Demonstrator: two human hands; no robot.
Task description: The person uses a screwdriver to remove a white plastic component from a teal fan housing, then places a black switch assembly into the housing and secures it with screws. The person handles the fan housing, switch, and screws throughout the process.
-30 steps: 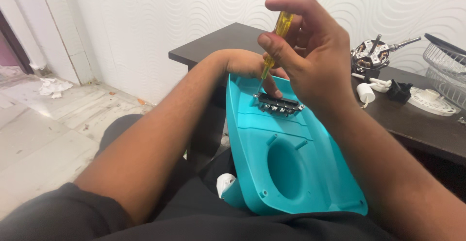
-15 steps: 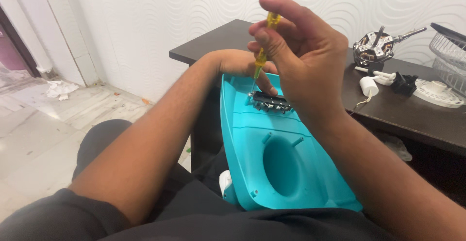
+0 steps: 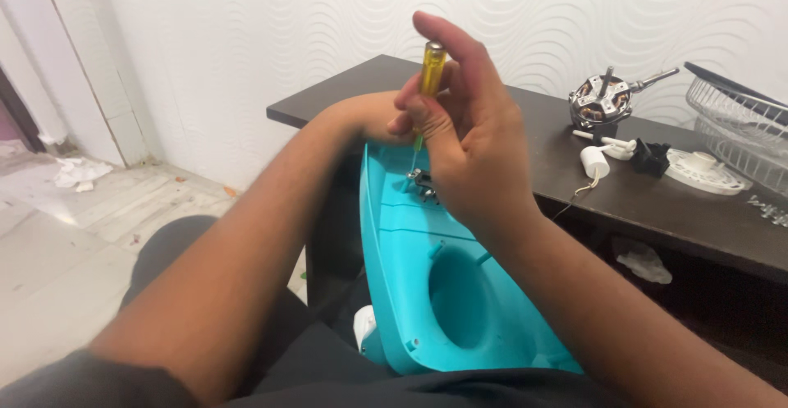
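Fingertips of the right hand [image 3: 464,141] pinch the yellow-handled screwdriver [image 3: 426,88], its long axis near upright, tip down on the metal switch block [image 3: 422,185] at the turquoise housing's [image 3: 410,268] far end. Left hand [image 3: 373,119] grips that far edge, fingers hidden.

Two bare forearms, left hand [image 3: 373,121] at twelve o'clock, right hand [image 3: 464,141] at one o'clock, dark short sleeves at five and seven o'clock, dark trousers

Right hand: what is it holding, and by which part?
The right hand holds a yellow-handled screwdriver by its handle, near the top, tip down on the teal housing.
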